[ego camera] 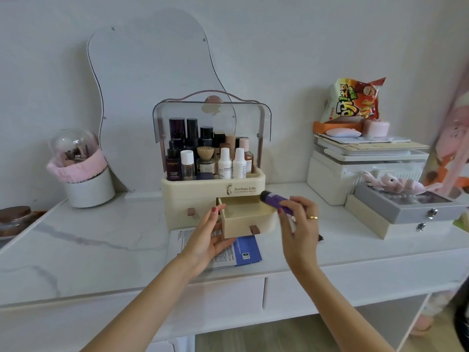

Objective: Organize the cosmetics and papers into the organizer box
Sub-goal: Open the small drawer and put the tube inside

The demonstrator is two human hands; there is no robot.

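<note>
Both forearms enter from the bottom edge, nearest the viewer. Left hand (206, 241) lies with fingers straight and relaxed, palm turned inward, fingertips touching the left front corner of the pulled-out drawer (247, 219). Right hand (300, 224) pinches a purple tube (276, 200) between thumb and fingers; a gold ring sits on one finger.

Ahead of both hands stands the organizer box (213, 184): cream body, smoky clear lid raised, pink handle on top, "Serious Life" printed on its front. Its upper tray is packed with upright bottles (203, 156), dark ones behind, white-capped ones in front. The drawer between the hands is cream with a brown pull tab; its inside floor is only partly visible.

Under the left hand and the drawer lie the papers (236, 250), a white printed sheet and a blue leaflet, flat on the tabletop and partly covered.

The purple tube is held over the drawer's right rear corner. Its long axis runs from the right hand up and to the left, dark cap end leading, tilted slightly upward. Its lower end is hidden in the fingers, and motion blur makes any label unreadable.
</note>
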